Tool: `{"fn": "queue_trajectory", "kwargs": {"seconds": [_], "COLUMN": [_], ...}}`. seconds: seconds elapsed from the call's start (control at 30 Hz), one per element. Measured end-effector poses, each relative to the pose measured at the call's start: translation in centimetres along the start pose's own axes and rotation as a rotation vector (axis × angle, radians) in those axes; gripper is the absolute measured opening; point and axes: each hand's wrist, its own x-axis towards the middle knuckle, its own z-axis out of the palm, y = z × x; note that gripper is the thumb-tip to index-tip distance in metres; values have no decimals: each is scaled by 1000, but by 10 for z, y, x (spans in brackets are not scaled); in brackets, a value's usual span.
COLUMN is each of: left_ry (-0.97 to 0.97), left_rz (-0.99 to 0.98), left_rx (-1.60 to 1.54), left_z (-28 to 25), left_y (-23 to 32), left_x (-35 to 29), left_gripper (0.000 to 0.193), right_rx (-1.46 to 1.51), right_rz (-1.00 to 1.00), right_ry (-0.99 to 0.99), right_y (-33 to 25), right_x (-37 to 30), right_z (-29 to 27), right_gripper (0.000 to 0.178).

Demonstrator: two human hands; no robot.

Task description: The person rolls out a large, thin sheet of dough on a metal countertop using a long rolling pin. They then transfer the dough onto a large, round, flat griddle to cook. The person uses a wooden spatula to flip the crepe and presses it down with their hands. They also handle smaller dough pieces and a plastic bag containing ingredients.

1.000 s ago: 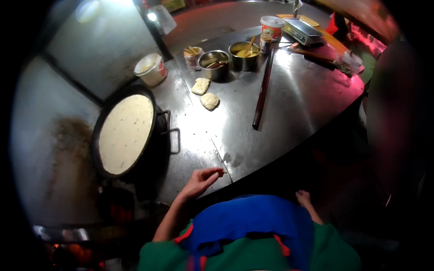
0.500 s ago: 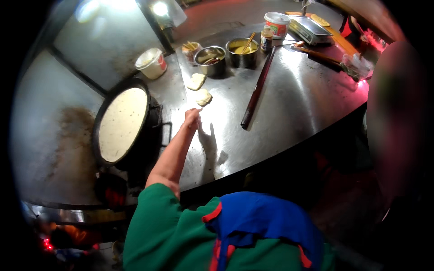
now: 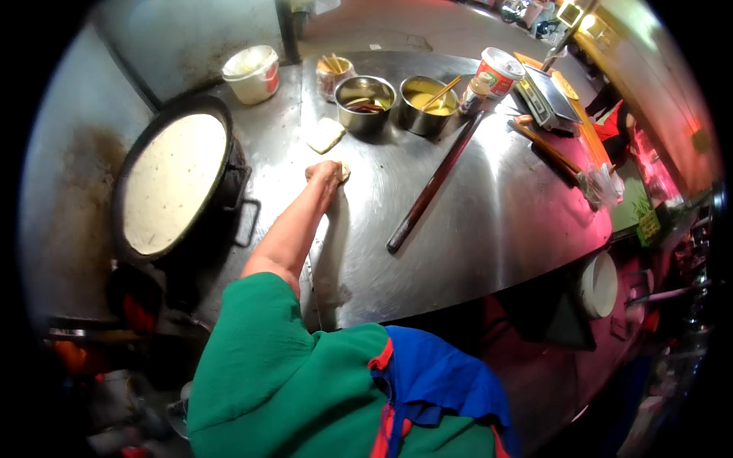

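My left hand reaches forward over the steel worktop, its bare forearm coming out of a green sleeve. Its fingers are closed round the near piece of dough, which the hand partly covers. Just beyond it, a second pale, flattened piece of dough lies on the metal. Left of my arm, a large dark round pan holds a wide pale flatbread dotted with small specks. A dark wooden rolling pin lies at a slant to the right of the hand. My right hand is not visible.
Behind the dough stand a white tub, a jar of sticks, a steel pot with utensils and another with yellow liquid. A bottle, red-and-white bucket and scale are farther right. The pan's handle juts toward my forearm.
My left hand has moved from just short of the near piece of dough onto it, closing over it. The view has shifted, showing more of the right side.
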Motion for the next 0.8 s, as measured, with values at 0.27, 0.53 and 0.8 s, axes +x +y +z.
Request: {"fn": "queue_trajectory", "kwargs": {"seconds": [0.27,0.53,0.8], "left_ry": [204,-563,-1108], "left_rz": [231,-218,392], "left_rx": [317,-153,489], "left_z": [22,16,28], "left_y": [27,48,31], "left_x": [-50,-92,-216], "left_gripper": [57,35,52], "right_rx": [74,246,722], "right_rz": [-522,-503,25], "right_ry": [-145,-776,-1137], "right_y": [-181,-400,-443], "right_x": [36,-51,-75], "right_z": [61,192,279], "right_gripper": [29,49,64]}}
